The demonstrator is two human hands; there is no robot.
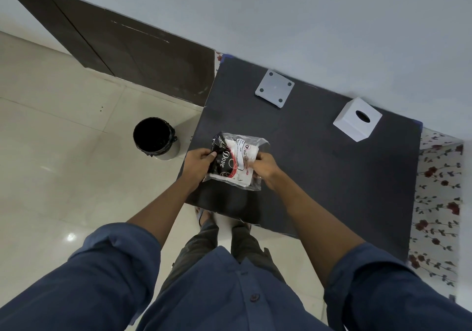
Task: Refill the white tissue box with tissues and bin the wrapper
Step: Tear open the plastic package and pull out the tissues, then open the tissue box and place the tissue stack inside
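A clear plastic pack of white tissues (pixel 236 161) with a black and red printed label is held just above the near left part of the dark table (pixel 319 172). My left hand (pixel 198 163) grips its left side. My right hand (pixel 264 168) pinches its right edge. The white cube tissue box (pixel 356 122) with an oval slot stands at the far right of the table. Its white base plate (pixel 275 88), with dark round pads at its corners, lies apart at the far middle. A black-lined bin (pixel 155 138) stands on the floor to the left of the table.
A pale wall runs behind the table and a dark wooden panel (pixel 115 42) stands at the back left. Floral cloth (pixel 438 203) shows beyond the table's right edge. The tiled floor (pixel 63 152) spreads around the bin. My feet are under the table's near edge.
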